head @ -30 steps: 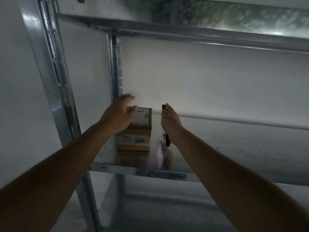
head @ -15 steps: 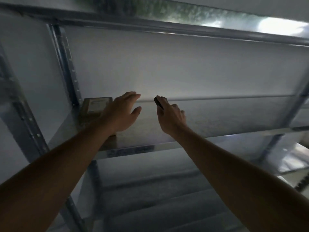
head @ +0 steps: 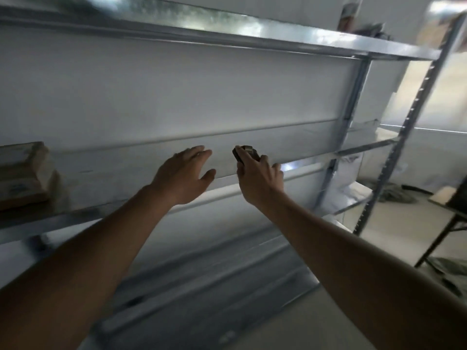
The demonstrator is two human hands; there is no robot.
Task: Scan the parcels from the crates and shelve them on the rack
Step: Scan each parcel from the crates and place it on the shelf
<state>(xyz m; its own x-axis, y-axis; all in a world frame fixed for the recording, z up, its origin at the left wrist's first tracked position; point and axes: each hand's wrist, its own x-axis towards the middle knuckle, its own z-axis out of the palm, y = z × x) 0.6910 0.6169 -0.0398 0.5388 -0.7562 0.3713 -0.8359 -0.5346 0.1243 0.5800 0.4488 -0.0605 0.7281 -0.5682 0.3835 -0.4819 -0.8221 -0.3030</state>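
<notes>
Two stacked cardboard parcels (head: 24,175) sit on the middle shelf of the metal rack (head: 106,213), at the far left of the view. My left hand (head: 185,176) hovers in front of that shelf with fingers straight and spread, well to the right of the parcels and touching nothing. My right hand (head: 257,179) is beside it, fingers curled around a small black scanner (head: 243,152) whose top end sticks out above my fingers. The view is blurred by motion.
An upper shelf (head: 252,40) runs overhead and a lower shelf (head: 202,279) lies below my arms. White bags (head: 346,183) sit on the shelves of the adjoining rack at right. Further right are a dark table's legs (head: 439,238) and cloth on the floor (head: 394,195).
The view has swung right, so the parcels slid to the left edge. My left hand let go of the top parcel and drew away from it. My right hand kept the scanner.
</notes>
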